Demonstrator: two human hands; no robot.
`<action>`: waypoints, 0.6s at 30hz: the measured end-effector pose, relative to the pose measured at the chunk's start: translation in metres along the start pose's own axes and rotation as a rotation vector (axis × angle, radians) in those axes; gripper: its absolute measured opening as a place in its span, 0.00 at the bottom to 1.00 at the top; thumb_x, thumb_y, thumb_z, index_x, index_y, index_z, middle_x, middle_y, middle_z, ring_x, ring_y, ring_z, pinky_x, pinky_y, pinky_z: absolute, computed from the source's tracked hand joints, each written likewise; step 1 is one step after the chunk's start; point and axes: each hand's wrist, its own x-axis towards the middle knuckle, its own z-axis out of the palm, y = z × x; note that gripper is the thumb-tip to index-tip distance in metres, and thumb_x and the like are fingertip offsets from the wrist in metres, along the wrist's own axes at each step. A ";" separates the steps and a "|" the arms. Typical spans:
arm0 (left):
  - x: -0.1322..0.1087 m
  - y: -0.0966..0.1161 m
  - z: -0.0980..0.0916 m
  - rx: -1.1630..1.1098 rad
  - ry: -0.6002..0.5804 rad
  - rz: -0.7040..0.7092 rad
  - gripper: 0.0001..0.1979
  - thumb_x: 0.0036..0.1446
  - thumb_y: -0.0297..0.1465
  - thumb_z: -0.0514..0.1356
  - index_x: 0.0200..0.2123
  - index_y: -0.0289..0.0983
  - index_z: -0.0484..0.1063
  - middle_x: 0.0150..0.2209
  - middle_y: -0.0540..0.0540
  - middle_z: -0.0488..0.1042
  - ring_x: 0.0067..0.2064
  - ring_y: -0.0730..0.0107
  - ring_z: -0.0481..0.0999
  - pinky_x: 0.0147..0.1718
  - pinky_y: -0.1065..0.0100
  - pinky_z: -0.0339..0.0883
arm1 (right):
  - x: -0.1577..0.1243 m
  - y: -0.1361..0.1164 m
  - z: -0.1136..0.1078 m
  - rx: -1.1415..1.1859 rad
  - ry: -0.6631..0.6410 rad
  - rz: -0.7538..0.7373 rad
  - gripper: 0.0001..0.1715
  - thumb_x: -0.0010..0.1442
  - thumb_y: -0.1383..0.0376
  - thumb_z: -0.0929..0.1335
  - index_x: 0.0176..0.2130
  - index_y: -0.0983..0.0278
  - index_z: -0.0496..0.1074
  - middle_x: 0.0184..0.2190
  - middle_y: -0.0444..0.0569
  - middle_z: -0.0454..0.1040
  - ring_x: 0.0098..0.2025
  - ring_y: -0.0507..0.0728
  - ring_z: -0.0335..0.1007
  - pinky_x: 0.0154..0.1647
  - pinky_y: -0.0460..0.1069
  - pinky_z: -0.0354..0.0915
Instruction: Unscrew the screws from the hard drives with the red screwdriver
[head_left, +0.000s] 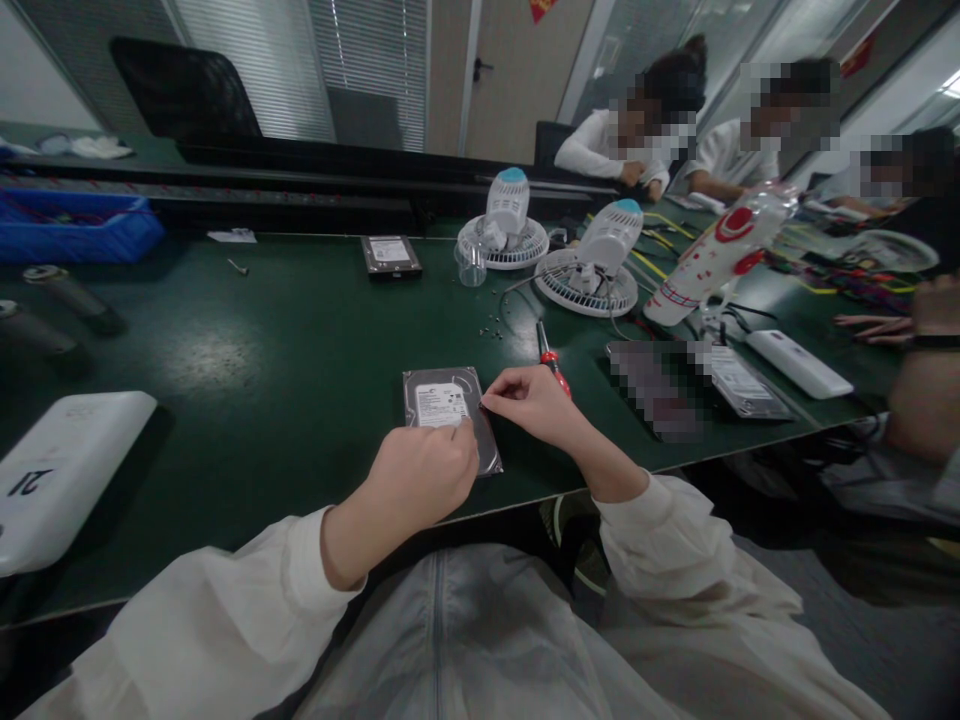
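Observation:
A hard drive [444, 391] with a white label lies flat on the green table in front of me. My left hand [427, 470] rests over its lower left part with the fingers curled closed; what they hold, if anything, is hidden. At the drive's right edge, my right hand [534, 402] pinches thumb and forefinger together on something too small to make out. Just behind the right hand lies a screwdriver [551, 360] with a red handle, its shaft pointing away from me. Several small screws [491, 328] are scattered beyond the drive.
Two white fans [510, 240] and a clear plastic cup [472, 266] stand further back, near another hard drive [391, 256]. A blue bin [75, 228] is at the far left, a white power bank [67, 470] nearer. Rightward are a bottle [720, 255], a drive [742, 380] and seated people.

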 end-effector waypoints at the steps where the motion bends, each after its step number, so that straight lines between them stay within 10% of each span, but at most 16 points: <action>1: 0.000 0.000 -0.001 0.001 -0.003 -0.003 0.17 0.68 0.29 0.50 0.44 0.32 0.79 0.30 0.37 0.81 0.27 0.58 0.81 0.21 0.67 0.66 | 0.000 0.000 0.001 -0.009 0.002 -0.003 0.10 0.52 0.62 0.73 0.26 0.68 0.78 0.23 0.48 0.78 0.25 0.50 0.69 0.26 0.45 0.62; 18: -0.001 0.000 0.000 -0.006 0.015 -0.007 0.18 0.68 0.30 0.50 0.47 0.31 0.79 0.30 0.37 0.82 0.27 0.58 0.81 0.22 0.66 0.66 | 0.001 -0.001 -0.002 -0.063 -0.029 0.002 0.07 0.51 0.66 0.72 0.25 0.68 0.77 0.21 0.46 0.76 0.24 0.49 0.67 0.24 0.44 0.60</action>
